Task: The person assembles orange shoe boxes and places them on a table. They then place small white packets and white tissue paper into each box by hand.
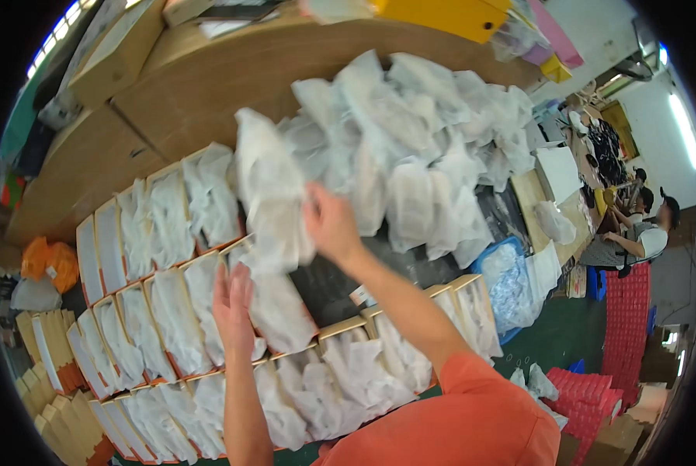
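My right hand (334, 225) grips the edge of a long bundle in thin white wrapping (270, 179). This bundle hangs upright in front of the wooden panel; its contents show only as a pale blur. My left hand (233, 304) is raised with its fingers stretched out and nothing in it. It hovers over the middle row of open boxes, beside a box with a wrapped bundle (279, 303) lying in it. To the right of the held bundle is a large heap of similar white-wrapped bundles (410, 147) on a dark surface (328, 287).
Open cardboard boxes (173, 322) with white wrapping inside stand in several rows at left and front. A blue basket (511, 291) lined with clear plastic stands right. An orange bag (50, 260) lies far left. Red stacks (626, 334) and seated people (643, 233) are farther right.
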The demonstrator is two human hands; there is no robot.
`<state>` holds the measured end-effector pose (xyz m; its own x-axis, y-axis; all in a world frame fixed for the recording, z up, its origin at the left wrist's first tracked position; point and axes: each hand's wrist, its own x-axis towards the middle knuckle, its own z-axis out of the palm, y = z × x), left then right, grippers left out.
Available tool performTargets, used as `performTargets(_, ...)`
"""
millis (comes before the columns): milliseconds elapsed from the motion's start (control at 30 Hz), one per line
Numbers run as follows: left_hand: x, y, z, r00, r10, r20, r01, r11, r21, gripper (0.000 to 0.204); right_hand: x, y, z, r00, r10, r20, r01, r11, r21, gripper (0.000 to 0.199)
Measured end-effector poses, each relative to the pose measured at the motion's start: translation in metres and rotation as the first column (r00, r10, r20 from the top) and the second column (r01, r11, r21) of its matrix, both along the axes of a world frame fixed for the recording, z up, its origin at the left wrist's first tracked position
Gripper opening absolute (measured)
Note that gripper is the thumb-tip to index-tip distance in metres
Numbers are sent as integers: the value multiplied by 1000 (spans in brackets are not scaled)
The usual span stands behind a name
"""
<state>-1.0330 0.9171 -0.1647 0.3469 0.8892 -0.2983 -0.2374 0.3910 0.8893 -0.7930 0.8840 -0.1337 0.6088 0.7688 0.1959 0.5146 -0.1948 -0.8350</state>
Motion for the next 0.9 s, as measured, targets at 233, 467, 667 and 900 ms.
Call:
performTargets(233,52,-152,23,971,210,116,-138,886,-443,53,145,-182,-16,989,-78,-128,105,968,227,7)
performTargets(467,-37,-244,-11,862,285,-420,-460,788,-409,69,490,-299,-144,542,-806,240,826,457,-330,65)
performTargets(667,28,-227,12,892,316,-323,-440,770,-461,67,555,-281,-181,664,-740,-103,747,662,63,80)
performTargets(900,67,-251,41,947,319,-31,-289,810,-510,69,408,-321,-140,254,-291,-923,659,750,-55,60)
